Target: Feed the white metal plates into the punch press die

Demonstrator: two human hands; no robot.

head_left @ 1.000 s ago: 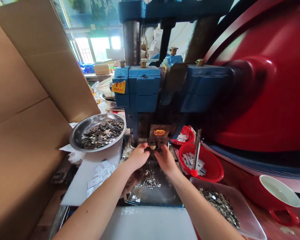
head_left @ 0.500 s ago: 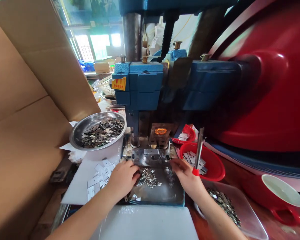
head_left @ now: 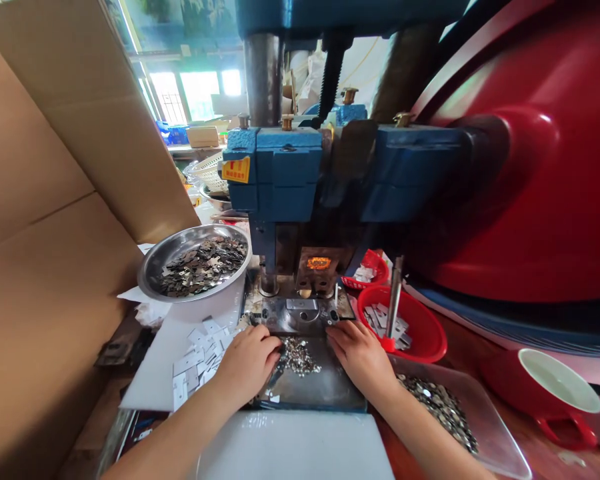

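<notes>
My left hand (head_left: 247, 365) rests curled on the dark metal tray (head_left: 325, 390) in front of a blue press (head_left: 300, 180), its fingertips at the left edge of a small heap of shiny metal pieces (head_left: 296, 355). My right hand (head_left: 360, 353) lies on the tray right of that heap, fingers bent toward it. What either hand grips is hidden by the fingers. Behind the heap sits the press die (head_left: 300, 310) with a small flat plate on it, under the punch block (head_left: 317, 267) with an orange glow.
A steel bowl (head_left: 153, 267) of dark metal scraps stands at the left. White rectangular blanks (head_left: 200, 350) lie on a white sheet. Red bowls (head_left: 425, 340) with blanks and a red-tipped rod (head_left: 393, 307) stand right. A clear tray (head_left: 485, 427) and red mug (head_left: 555, 393) are near. Cardboard (head_left: 55, 233) walls the left.
Both hands pulled back from the die under the punch to the tray a second ago. Since half a second ago the right hand shifted left toward the heap; the left hand barely moved.
</notes>
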